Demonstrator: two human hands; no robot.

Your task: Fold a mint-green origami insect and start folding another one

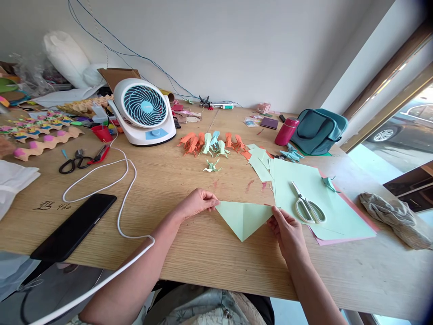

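A pale green sheet of paper, folded into a triangle with a crease down its middle, is stretched between my hands just over the table. Its point faces me and its long edge faces away. My left hand pinches the left corner between thumb and fingers. At the right corner, my right hand grips the paper with the thumb on top; some of its fingers are hidden beneath. Scissors with white handles lie to the right on a stack of pale green sheets.
Folded orange paper figures and a green one stand farther back. A white fan, a black phone and a white cable occupy the left. At right are a pink bottle, a teal bag and a crumpled cloth.
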